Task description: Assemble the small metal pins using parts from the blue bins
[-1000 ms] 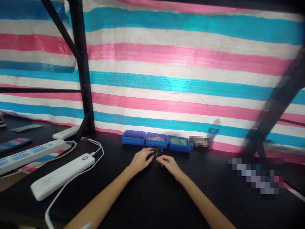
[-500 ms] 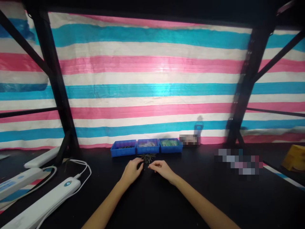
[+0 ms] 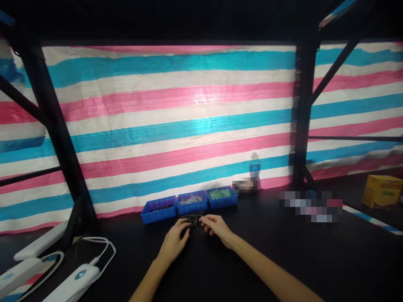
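A small pile of thin, dark metal pins that look like screws or nails (image 3: 194, 217) lies on the black tabletop between my hands. My left hand (image 3: 176, 239) rests at the pile's left side, its fingers loosely curved and the thumb apart from them. On the other side, my right hand (image 3: 218, 229) has thumb and forefinger drawn together at the pile's right edge. Anything in that pinch is too small to make out. Behind the pile, three blue bins stand in a row: a left bin (image 3: 159, 216) with dark pieces, a middle bin (image 3: 192, 207) with clear bags, and a right bin (image 3: 222, 201) with green-tinted bags.
White power strips (image 3: 72, 285) with cables lie at the left. A yellow box (image 3: 382, 191) stands at the far right, past a blurred-out patch (image 3: 311, 207). Black frame posts (image 3: 303, 113) rise before a striped sheet (image 3: 189, 96).
The view has tilted and shifted. My right hand has moved forward a little, to the edge of the pile. My left hand stays beside the pile.
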The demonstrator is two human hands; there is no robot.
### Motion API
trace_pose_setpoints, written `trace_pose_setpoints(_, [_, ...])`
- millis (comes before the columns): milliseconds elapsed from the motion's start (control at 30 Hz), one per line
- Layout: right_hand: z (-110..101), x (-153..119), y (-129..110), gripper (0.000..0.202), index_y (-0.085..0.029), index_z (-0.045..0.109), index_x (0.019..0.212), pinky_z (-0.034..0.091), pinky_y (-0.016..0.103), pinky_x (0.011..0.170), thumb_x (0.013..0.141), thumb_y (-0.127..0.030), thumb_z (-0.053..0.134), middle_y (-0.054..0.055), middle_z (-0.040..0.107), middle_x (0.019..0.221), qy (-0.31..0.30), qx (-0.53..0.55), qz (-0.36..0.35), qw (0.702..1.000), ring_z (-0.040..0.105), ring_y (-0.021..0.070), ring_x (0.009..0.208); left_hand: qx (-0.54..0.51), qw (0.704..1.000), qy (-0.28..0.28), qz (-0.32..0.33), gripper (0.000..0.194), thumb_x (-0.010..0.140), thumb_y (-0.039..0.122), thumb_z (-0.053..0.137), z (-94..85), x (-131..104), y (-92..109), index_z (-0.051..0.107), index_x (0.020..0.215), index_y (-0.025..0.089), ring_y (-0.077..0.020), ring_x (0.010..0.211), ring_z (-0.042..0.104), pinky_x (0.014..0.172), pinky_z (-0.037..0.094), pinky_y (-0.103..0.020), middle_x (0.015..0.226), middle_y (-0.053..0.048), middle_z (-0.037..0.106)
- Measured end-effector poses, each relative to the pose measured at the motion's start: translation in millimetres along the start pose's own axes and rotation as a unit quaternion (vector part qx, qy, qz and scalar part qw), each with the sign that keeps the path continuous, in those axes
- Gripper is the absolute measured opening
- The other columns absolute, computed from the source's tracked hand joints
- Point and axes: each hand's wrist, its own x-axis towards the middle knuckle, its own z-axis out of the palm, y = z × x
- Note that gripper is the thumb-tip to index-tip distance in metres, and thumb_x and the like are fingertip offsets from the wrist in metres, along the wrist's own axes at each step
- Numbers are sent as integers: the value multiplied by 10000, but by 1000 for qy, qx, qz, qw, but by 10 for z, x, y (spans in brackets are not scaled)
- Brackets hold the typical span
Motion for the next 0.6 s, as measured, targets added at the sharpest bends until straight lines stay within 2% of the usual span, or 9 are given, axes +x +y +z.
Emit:
trace_pose_setpoints(100, [-35, 19, -26, 379, -159, 471, 531, 263, 177, 394, 672, -492, 586, -31, 482, 514, 25, 137, 58, 989, 425, 63, 433, 14, 1000, 6, -8, 274, 818, 264, 408, 8, -4, -4, 627, 979, 230, -199, 997, 560, 880, 439, -322, 1127, -61, 560])
trace_pose_setpoints(167, [-48, 18, -53, 449, -182, 311, 457, 212, 177, 369, 704, -472, 548, -70, 352, 408, 0, 222, 100, 970, 339, 49, 364, 21, 1000, 9, -7, 275, 818, 265, 408, 11, -4, -10, 623, 984, 224, -201, 1004, 555, 885, 434, -327, 1125, -64, 559])
trace_pose_setpoints(233, [-54, 11, -77, 480, -188, 228, 440, 147, 177, 352, 733, -440, 514, -86, 256, 368, -40, 288, 129, 948, 250, 40, 331, 31, 999, 16, -5, 275, 818, 264, 407, 14, 0, -16, 615, 992, 217, -204, 1023, 543, 896, 423, -337, 1124, -69, 556])
trace_pose_setpoints(433, [-69, 2, -89, 470, -184, 252, 405, 84, 176, 334, 785, -405, 420, -76, 212, 334, -99, 382, 159, 905, 151, 45, 323, 69, 997, 20, -31, 288, 809, 261, 414, 34, 22, -49, 590, 1028, 199, -212, 1030, 536, 883, 413, -346, 1113, -77, 565])
trace_pose_setpoints(600, [-92, -3, -83, 486, -176, 233, 390, 78, 164, 326, 778, -405, 416, -71, 198, 334, -112, 409, 150, 893, 145, 41, 320, 79, 996, -12, -34, 282, 810, 274, 421, 55, 14, -82, 590, 1024, 201, -217, 999, 550, 861, 407, -346, 1116, -75, 571])
